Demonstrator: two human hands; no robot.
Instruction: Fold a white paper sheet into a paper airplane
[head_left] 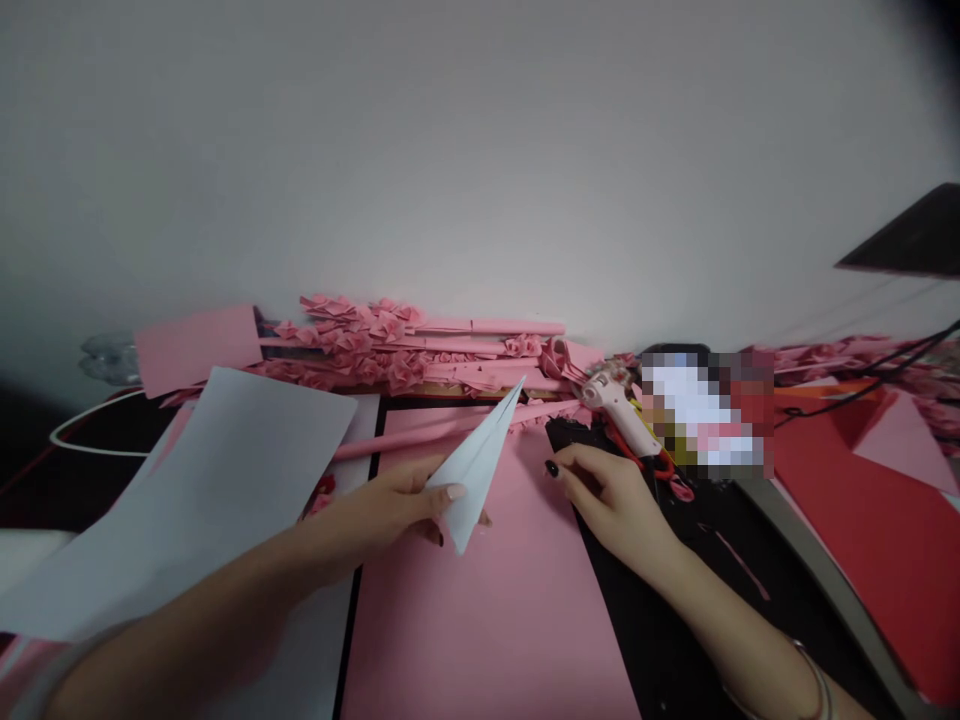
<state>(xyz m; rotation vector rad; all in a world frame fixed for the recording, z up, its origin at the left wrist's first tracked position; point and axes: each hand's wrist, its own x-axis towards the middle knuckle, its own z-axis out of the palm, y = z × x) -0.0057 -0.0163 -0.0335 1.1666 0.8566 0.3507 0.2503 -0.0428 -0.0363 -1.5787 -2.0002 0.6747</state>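
My left hand (412, 505) pinches a white paper airplane (480, 465) between thumb and fingers, its narrow point aimed up and to the right. Beneath it lies a large pink paper sheet (487, 620). My right hand (619, 500) hovers over the sheet's right edge, apart from the airplane. Its fingers are curled, with the thumb and forefinger tips close together and nothing visible between them. A white glue gun (622, 405) rests just beyond my right hand.
Pink paper flowers (390, 345) with long stems line the wall. White sheets (247, 470) lie at left, red paper (862, 530) at right. A phone with a blurred screen (705, 410) stands behind my right hand, and a black cable (862, 375) crosses at far right.
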